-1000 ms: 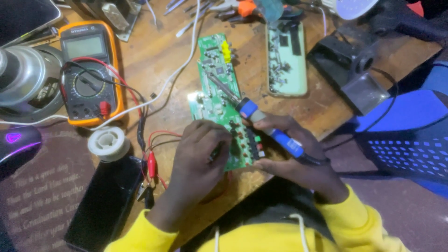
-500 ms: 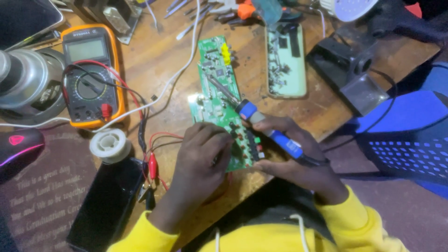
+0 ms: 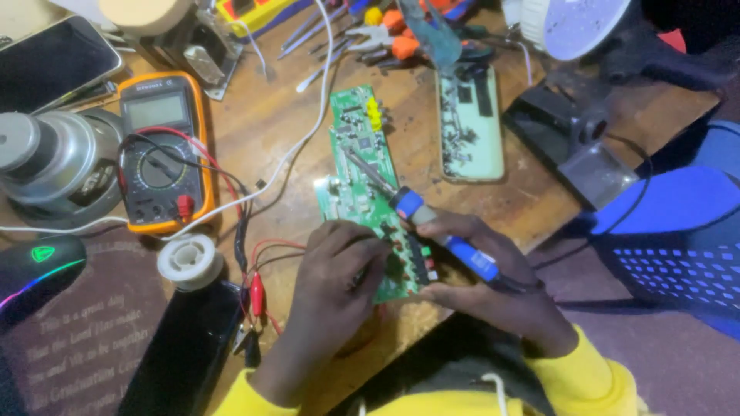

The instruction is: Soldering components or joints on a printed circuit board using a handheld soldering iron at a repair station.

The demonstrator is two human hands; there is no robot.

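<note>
While a computer mouse (image 3: 35, 270) glows at the far left, one orange multimeter (image 3: 163, 150) and one spool of solder wire (image 3: 190, 261) lie beside it on the wooden bench (image 3: 262, 123). Next comes the left hand (image 3: 335, 277), fingers curled and pressed onto the near end of the single green circuit board (image 3: 370, 185), which lies flat mid-bench. It looks light, stiff and fragile, best held by its bare edges. The right hand (image 3: 482, 289) is closed around one blue-handled soldering iron (image 3: 420, 212), its tip resting on the board. Further right lies one opened phone (image 3: 470, 123).
</note>
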